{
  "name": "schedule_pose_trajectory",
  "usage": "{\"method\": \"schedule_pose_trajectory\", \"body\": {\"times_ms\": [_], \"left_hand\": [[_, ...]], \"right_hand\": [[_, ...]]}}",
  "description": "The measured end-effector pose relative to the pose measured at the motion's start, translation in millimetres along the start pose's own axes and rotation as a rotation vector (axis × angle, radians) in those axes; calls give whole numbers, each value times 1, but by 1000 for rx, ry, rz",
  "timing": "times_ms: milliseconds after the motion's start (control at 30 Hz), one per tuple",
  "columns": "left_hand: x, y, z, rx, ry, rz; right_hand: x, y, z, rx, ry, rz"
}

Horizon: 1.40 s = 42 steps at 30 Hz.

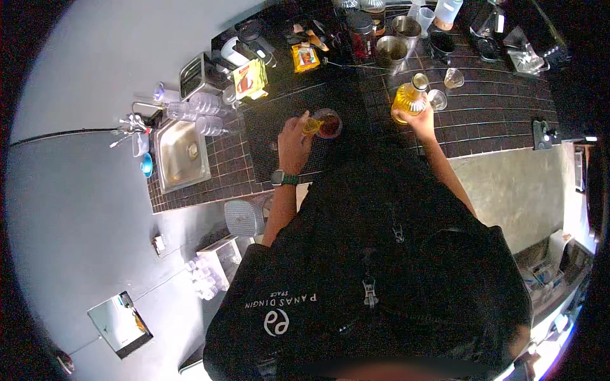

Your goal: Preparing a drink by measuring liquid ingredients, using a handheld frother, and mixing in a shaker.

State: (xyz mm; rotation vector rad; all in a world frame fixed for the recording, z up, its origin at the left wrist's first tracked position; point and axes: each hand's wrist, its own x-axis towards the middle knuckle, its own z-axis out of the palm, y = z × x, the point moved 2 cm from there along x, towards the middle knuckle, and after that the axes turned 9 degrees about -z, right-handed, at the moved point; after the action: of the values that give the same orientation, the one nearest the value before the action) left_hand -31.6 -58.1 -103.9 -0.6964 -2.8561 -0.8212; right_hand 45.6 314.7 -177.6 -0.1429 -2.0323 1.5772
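Note:
My left hand is closed round a small glass of yellow liquid. That glass leans against or over the rim of a clear round glass with dark red-brown contents; whether the two touch, I cannot tell. On the right, my right hand grips a ribbed glass bottle of yellow liquid low on its body. The bottle stands tilted slightly, its neck pointing away from me. Close beside it are a small clear glass and a clear cup with brownish contents.
Metal cups and a dark-lidded jar line the back of the black tiled counter. Yellow packets lie toward the far left. A steel sink is at the left, with upturned clear plastic bottles near it.

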Motion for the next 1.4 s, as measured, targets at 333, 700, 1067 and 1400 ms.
{"method": "schedule_pose_trajectory", "body": {"times_ms": [333,700,1067,1400], "left_hand": [[31,17,-11,454,-232,66],[52,36,1,724,-448,-3],[45,20,-14,428,-369,-104],[-1,-12,-7,-254,-141,-141]], "right_hand": [[2,4,1,-45,-13,-36],[-4,4,5,62,21,-27],[6,-8,11,327,-51,97],[-7,9,10,263,-52,28]]}}
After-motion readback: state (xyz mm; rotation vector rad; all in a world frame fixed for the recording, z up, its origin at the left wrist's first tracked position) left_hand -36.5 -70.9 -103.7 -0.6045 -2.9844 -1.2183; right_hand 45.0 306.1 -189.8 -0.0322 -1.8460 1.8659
